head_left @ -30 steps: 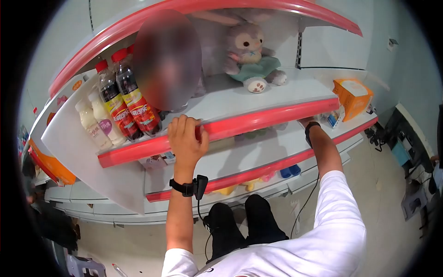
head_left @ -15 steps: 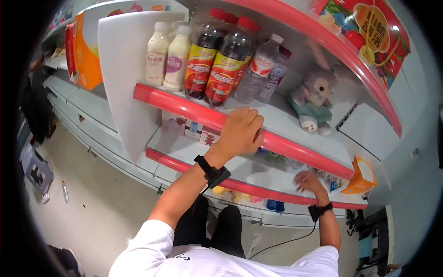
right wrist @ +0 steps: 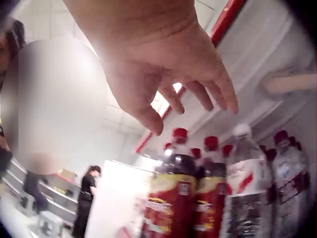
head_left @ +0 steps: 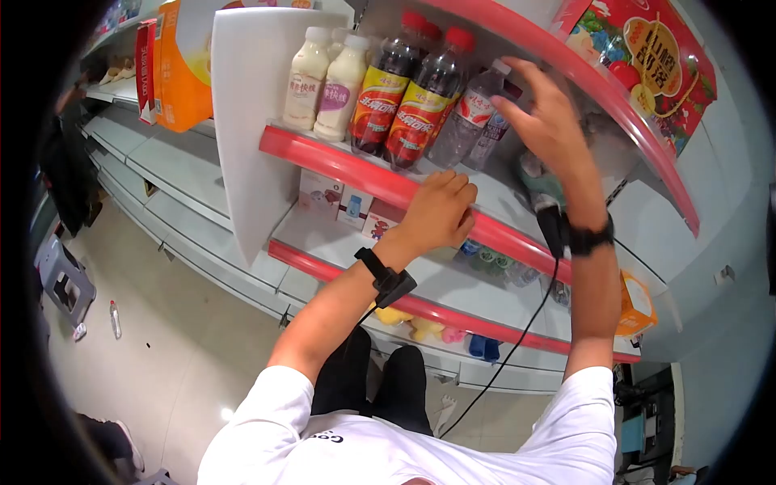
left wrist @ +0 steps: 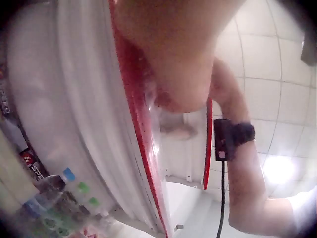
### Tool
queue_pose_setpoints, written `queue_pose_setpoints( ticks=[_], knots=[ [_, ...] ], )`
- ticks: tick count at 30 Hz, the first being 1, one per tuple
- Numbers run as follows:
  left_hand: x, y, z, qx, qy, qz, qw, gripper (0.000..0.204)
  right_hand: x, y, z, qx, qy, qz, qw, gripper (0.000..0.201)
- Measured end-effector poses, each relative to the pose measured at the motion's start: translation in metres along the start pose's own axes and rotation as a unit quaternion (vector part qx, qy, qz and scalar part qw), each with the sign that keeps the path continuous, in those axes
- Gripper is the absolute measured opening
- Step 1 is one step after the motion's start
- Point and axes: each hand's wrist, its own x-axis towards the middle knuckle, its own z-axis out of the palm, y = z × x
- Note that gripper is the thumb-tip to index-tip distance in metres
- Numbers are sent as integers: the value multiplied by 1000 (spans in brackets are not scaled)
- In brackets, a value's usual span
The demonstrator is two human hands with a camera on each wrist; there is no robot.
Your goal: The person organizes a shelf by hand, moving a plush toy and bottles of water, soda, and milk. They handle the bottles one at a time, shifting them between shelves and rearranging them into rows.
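Note:
My left hand (head_left: 436,214) grips the red shelf edge (head_left: 323,166), its fingers bent over the top. Raised above that shelf, my right hand (head_left: 554,121) has its fingers and thumb spread, holding nothing. It is nearest a clear bottle (head_left: 467,121) with a white cap and a red-white label. In the right wrist view the fingertips hang just above the bottle caps. Beside the clear bottle stand cola bottles (head_left: 424,113) with red caps, and a purple-capped water bottle (right wrist: 291,171). White milk-drink bottles (head_left: 305,85) stand at the shelf's left end.
Overhead runs another red-edged shelf (head_left: 598,89), bearing a red gift box (head_left: 647,61). A plush toy (head_left: 543,186) is partly hidden by my right forearm. Small boxes (head_left: 354,206) sit on the shelf below; an orange box (head_left: 637,305) is at right. A person (right wrist: 85,201) stands in the background.
My right hand has risen from the lower shelf at right to the bottles on the upper one. My left hand stays on the red edge. The head view has turned left since a second ago.

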Motion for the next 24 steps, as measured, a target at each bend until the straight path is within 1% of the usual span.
queue_pose_setpoints(
  ticks=[1,3,6,8,9,11,12,15,17,19,21,22,23,24],
  knots=[
    [-1,0,1,-4,0,-4,1000,25,8,30,15,-57,8,-33,998,56],
    [-1,3,-2,-11,0,-7,1000,26,15,63,36,-91,-52,52,993,59],
    [-1,4,-3,-18,-2,-10,1000,26,18,73,60,-29,-79,125,989,66],
    [0,2,-4,-19,0,-10,1000,26,15,89,76,-102,-64,78,990,69],
    [0,3,-5,-20,1,-8,1000,26,14,88,78,-136,-55,57,987,70],
    [-2,2,-5,-21,-2,-5,1000,26,8,90,72,-75,-45,76,993,70],
    [-2,2,-6,-21,-3,-4,1000,26,3,85,66,-46,-39,87,994,71],
    [-2,3,-3,-12,1,-3,1000,25,-33,40,40,-63,12,71,995,65],
    [-2,1,-2,-11,9,-2,1000,25,-63,8,13,-110,57,13,992,60],
    [-3,-1,1,-25,14,0,1000,24,-104,-1,-15,-144,106,43,983,62],
    [0,-1,-3,-36,-13,-12,999,23,-153,-12,-45,-77,207,31,975,67],
    [-1,1,-5,-46,-30,-18,998,23,-175,-25,-66,-65,213,13,975,73],
    [-2,1,-4,-30,-17,-18,999,23,-195,-39,-87,-56,218,0,974,78],
    [-2,0,-2,-19,-8,-16,1000,22,-217,-49,-105,-25,210,-20,977,77]
  ],
)
